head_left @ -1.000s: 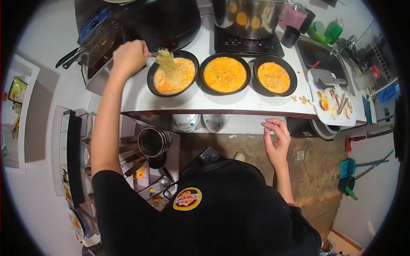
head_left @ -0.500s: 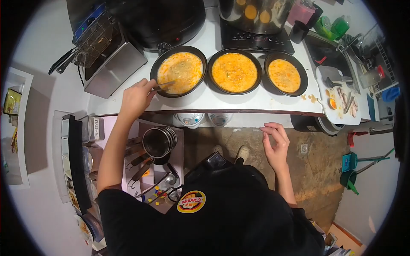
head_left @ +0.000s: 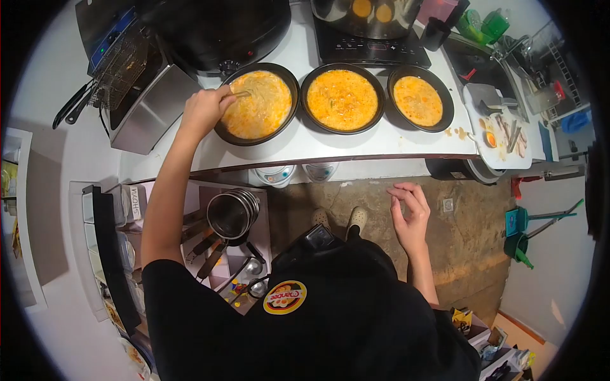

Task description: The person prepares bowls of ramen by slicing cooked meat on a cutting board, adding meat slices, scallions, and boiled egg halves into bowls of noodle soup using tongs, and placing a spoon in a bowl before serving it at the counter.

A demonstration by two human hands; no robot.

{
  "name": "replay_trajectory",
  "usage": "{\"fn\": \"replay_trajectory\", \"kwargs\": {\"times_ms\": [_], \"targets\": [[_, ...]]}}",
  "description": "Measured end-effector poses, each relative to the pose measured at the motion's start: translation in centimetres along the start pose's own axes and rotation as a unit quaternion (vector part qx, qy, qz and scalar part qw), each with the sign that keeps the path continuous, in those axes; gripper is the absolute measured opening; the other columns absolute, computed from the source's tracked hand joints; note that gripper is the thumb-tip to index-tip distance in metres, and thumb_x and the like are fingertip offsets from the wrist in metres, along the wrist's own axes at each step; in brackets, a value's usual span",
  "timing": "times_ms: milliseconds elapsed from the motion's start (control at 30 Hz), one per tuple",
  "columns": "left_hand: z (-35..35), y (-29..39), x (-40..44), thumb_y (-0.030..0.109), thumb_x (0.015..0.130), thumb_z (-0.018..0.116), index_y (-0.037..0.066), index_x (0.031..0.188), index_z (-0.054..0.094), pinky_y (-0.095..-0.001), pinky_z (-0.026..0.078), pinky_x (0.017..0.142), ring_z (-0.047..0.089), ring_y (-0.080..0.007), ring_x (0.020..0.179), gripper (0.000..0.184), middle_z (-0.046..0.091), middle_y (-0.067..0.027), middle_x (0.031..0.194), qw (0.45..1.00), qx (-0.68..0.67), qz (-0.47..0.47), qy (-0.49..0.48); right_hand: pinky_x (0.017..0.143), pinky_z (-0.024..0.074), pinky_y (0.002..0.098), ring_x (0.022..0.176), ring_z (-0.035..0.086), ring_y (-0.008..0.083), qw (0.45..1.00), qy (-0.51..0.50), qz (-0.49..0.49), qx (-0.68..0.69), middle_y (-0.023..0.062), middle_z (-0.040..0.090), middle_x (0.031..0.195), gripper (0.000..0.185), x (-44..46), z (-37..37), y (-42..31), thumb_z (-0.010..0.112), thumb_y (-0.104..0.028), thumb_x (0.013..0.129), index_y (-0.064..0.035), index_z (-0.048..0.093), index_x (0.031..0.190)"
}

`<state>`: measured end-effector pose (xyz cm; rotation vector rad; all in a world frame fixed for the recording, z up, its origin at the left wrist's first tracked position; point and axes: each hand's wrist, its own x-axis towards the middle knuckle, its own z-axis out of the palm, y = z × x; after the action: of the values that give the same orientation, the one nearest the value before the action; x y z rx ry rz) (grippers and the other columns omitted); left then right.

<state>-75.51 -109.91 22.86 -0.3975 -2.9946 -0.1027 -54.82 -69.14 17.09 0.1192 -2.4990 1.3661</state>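
My left hand (head_left: 204,111) is closed round what look like slim chopsticks (head_left: 241,94), their tips in the left black bowl (head_left: 253,141). That bowl holds an orange, creamy soup, with pale noodles (head_left: 259,86) bunched near the tips. Beside it stand a middle black bowl (head_left: 343,131) and a smaller right black bowl (head_left: 422,129), both filled with similar orange soup. Away from the counter, my right hand (head_left: 412,209) hangs over the floor, fingers loosely bent and apart, holding nothing.
A deep fryer (head_left: 149,108) with a wire basket stands left of the bowls. Behind them are a black cooker (head_left: 216,32) and an induction hob (head_left: 375,52) carrying a pot. A cutting board (head_left: 499,152) with meat and half an egg lies at right, by the sink.
My left hand has moved up, carrying the chopsticks from the bowl's lower edge further into it; the noodles now bunch near the tips. The view has shifted slightly. My right hand stays put.
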Motion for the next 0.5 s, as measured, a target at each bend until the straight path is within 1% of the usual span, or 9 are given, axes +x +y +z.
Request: {"fn": "replay_trajectory", "kwargs": {"times_ms": [133,200,233,300,367,433,467,500], "targets": [[-0.2,0.7,-1.0,0.034,0.090,0.059,0.011,0.092,0.067,-0.0473,0.051,0.067,0.065,-0.0372,0.075,0.024,0.068,-0.0164,0.076,0.999,0.030,0.017,-0.008,0.078,0.0500,0.0329,0.090,0.062,0.0268,1.000,-0.009,-0.008,-0.006,0.0125,0.062,0.099,0.018,0.1,0.3,0.0,0.062,0.004,0.080,-0.0017,0.069,0.095],[-0.7,1.7,-1.8,0.032,0.091,0.059,0.008,0.084,0.067,-0.0457,0.051,0.066,0.066,-0.0359,0.072,0.027,0.067,-0.0151,0.072,0.999,-0.006,0.000,-0.039,0.078,0.0499,0.0331,0.090,0.062,0.0270,1.000,-0.013,-0.021,-0.004,0.0124,0.062,0.099,0.018,0.2,0.5,-0.1,0.062,0.004,0.080,-0.0025,0.070,0.095],[-0.9,2.1,-2.1,0.032,0.091,0.059,0.008,0.084,0.067,-0.0457,0.051,0.066,0.066,-0.0359,0.072,0.027,0.067,-0.0151,0.072,0.999,-0.004,-0.003,-0.037,0.078,0.0499,0.0331,0.090,0.062,0.0270,1.000,-0.014,-0.023,-0.002,0.0124,0.062,0.099,0.018,0.3,0.6,-0.3,0.062,0.004,0.080,-0.0025,0.070,0.095],[-1.1,2.8,-2.6,0.031,0.091,0.058,0.005,0.076,0.066,-0.0444,0.051,0.066,0.066,-0.0344,0.071,0.031,0.067,-0.0141,0.069,0.996,-0.054,-0.026,-0.068,0.080,0.0491,0.0312,0.091,0.062,0.0232,0.999,-0.015,-0.028,0.001,0.0116,0.063,0.100,0.016,0.5,0.5,-0.5,0.061,0.004,0.082,-0.0013,0.070,0.094],[-0.9,2.9,-3.0,0.032,0.090,0.059,0.005,0.073,0.065,-0.0430,0.051,0.065,0.066,-0.0347,0.070,0.033,0.067,-0.0141,0.070,0.996,-0.045,-0.028,-0.065,0.081,0.0490,0.0313,0.091,0.062,0.0233,0.999,-0.017,-0.032,0.003,0.0115,0.063,0.100,0.016,0.6,0.4,-0.6,0.061,0.004,0.081,-0.0014,0.070,0.094],[0.8,2.0,-3.4,0.034,0.088,0.062,0.003,0.071,0.062,-0.0411,0.048,0.060,0.061,-0.0335,0.060,0.036,0.064,-0.0144,0.065,0.979,-0.177,-0.091,-0.054,0.081,0.0489,0.0314,0.092,0.062,0.0234,0.999,-0.019,-0.036,0.005,0.0114,0.063,0.100,0.016,0.5,0.2,-0.5,0.061,0.005,0.081,-0.0015,0.070,0.094],[1.4,1.6,-3.6,0.034,0.088,0.062,0.003,0.071,0.062,-0.0411,0.048,0.060,0.061,-0.0335,0.060,0.036,0.064,-0.0144,0.065,0.979,-0.176,-0.091,-0.052,0.081,0.0490,0.0310,0.090,0.062,0.0228,0.999,-0.020,-0.041,0.005,0.0113,0.063,0.100,0.016,0.5,0.0,-0.4,0.061,0.005,0.082,-0.0011,0.070,0.094],[1.5,1.5,-3.7,0.034,0.088,0.064,0.003,0.068,0.059,-0.0388,0.044,0.057,0.055,-0.0282,0.055,0.037,0.060,-0.0121,0.059,0.974,-0.200,-0.104,-0.019,0.080,0.0491,0.0306,0.089,0.062,0.0222,0.999,-0.020,-0.045,0.005,0.0112,0.063,0.100,0.016,0.5,-0.1,-0.3,0.061,0.005,0.082,-0.0008,0.070,0.094]]}}
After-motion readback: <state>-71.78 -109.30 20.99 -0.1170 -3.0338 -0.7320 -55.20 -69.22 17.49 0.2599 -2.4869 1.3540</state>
